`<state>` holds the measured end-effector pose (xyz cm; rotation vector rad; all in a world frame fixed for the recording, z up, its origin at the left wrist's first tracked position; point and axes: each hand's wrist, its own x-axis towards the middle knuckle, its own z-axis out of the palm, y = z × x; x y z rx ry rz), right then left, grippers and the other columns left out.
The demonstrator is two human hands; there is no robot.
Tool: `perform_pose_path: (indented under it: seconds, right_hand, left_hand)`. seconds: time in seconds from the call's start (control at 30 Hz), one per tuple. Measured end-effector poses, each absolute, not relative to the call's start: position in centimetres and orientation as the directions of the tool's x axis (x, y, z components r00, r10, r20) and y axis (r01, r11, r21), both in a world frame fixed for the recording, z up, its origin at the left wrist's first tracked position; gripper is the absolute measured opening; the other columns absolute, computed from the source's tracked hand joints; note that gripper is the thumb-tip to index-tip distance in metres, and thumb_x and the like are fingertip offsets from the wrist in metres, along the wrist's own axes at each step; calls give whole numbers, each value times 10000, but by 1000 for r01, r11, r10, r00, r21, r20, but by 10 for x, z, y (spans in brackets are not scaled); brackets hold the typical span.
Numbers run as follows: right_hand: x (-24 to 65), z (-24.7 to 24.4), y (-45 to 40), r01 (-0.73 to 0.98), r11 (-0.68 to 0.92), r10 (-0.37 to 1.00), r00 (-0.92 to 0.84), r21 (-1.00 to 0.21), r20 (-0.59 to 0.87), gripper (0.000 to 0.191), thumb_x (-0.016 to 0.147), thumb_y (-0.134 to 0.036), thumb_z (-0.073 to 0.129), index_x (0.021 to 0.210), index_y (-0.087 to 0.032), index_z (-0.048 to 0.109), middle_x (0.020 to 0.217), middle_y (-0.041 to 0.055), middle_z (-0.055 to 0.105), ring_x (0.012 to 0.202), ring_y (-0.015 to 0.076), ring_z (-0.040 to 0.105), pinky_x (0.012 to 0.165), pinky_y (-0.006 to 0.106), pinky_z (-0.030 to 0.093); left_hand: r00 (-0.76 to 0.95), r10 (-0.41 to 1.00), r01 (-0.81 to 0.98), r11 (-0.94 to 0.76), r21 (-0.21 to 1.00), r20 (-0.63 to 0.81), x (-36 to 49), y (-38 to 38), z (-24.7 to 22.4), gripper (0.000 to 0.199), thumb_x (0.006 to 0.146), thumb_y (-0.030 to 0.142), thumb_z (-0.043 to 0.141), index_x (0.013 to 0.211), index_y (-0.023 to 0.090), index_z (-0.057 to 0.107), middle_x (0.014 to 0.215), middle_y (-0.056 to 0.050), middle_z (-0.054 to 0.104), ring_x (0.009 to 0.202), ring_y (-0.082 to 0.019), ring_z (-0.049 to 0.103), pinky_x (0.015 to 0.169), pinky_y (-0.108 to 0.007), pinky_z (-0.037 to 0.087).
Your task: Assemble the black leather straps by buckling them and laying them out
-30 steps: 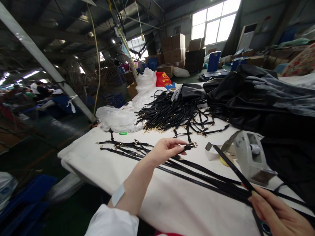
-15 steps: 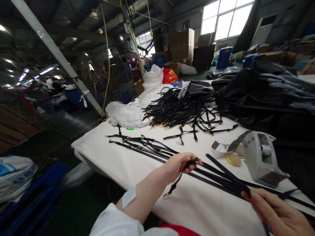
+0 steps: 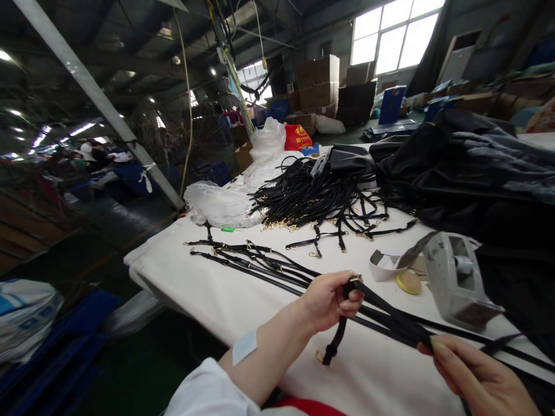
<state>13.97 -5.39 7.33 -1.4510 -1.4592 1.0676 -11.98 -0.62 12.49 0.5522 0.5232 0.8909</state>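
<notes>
Left hand point(image 3: 333, 300) grips buckled strap point(image 3: 336, 335); right hand point(image 3: 472, 367) pinches black strap point(image 3: 405, 318); blue bin point(image 3: 392, 105) behind, contents unclear.

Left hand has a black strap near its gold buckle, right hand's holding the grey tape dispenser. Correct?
One error: the head view shows the right hand holding a black strap; the grey tape dispenser stands on the table. Left hand is as you said.

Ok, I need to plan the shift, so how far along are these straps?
Apparently done: the laid-out straps, fittings attached. In hand: a black strap running from a buckle in the left hand to the right hand. Possibly left: the short clipped pieces and tangled pile.
</notes>
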Motion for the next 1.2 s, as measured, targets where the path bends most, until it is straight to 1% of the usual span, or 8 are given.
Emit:
perform_pose_path:
  seconds: [0.2,0.4,0.53,0.67,0.77,0.87,0.97,1.2]
  right_hand:
    - [138,77,-52,313,31,999,-17,-949,27,369,722,-543,722,839,-200,794,530,10,601,447,155,527,369,216,422]
    - [130,84,-53,305,-7,1000,-23,-952,-15,384,700,-565,720,729,-184,753,479,-9,514,423,134,468,370,214,391]
    - [117,95,-58,310,-9,1000,26,-951,-2,395,762,-586,666,726,-196,718,520,-16,527,474,116,454,419,199,377]
    - [120,94,-54,416,65,998,-45,-907,51,383,838,-563,606,764,-203,713,535,-14,571,487,133,517,431,209,397]
    - [128,89,-48,517,270,962,-105,-812,253,352,911,-501,526,987,-215,715,828,37,707,756,204,673,637,253,534]
    - [124,93,-46,598,482,858,-175,-640,483,455,927,-458,508,1311,-221,568,1277,101,623,1158,278,598,937,384,508]
    - [111,104,-48,633,545,812,-237,-550,533,411,935,-387,520,1308,-220,566,1313,107,598,1191,278,574,979,412,479]
    - [112,125,-61,416,301,832,326,-858,450,263,991,-384,454,977,-235,670,993,60,660,923,223,619,919,382,446]
  left_hand:
    - [569,806,-584,536,610,-164,-116,-6,130,349,813,468,630,759,151,491,576,41,407,414,-40,280,431,-193,110]
    - [495,855,-446,405,799,-157,-104,-10,128,570,787,724,543,730,160,479,544,50,387,433,-47,250,434,-208,101]
    - [373,924,-124,137,983,-82,-95,-17,131,518,717,631,708,772,146,534,605,43,451,548,-67,362,504,-208,267]
    - [351,936,163,-62,985,0,-92,-20,140,333,776,454,711,804,131,636,670,22,554,624,-89,461,598,-215,372]
    - [307,952,278,-107,955,17,-89,-20,143,326,783,461,704,810,136,689,713,4,628,654,-105,513,615,-209,402]
    - [253,967,486,-111,867,-17,-80,-20,141,387,737,532,727,726,148,677,623,10,603,581,-106,483,540,-213,356]
    - [345,939,566,-214,796,7,-68,-22,137,297,753,467,718,746,172,682,643,11,620,583,-110,501,544,-214,346]
    - [381,920,540,-140,830,-93,-71,-16,142,245,777,419,646,768,174,647,626,25,562,595,-117,485,536,-212,336]
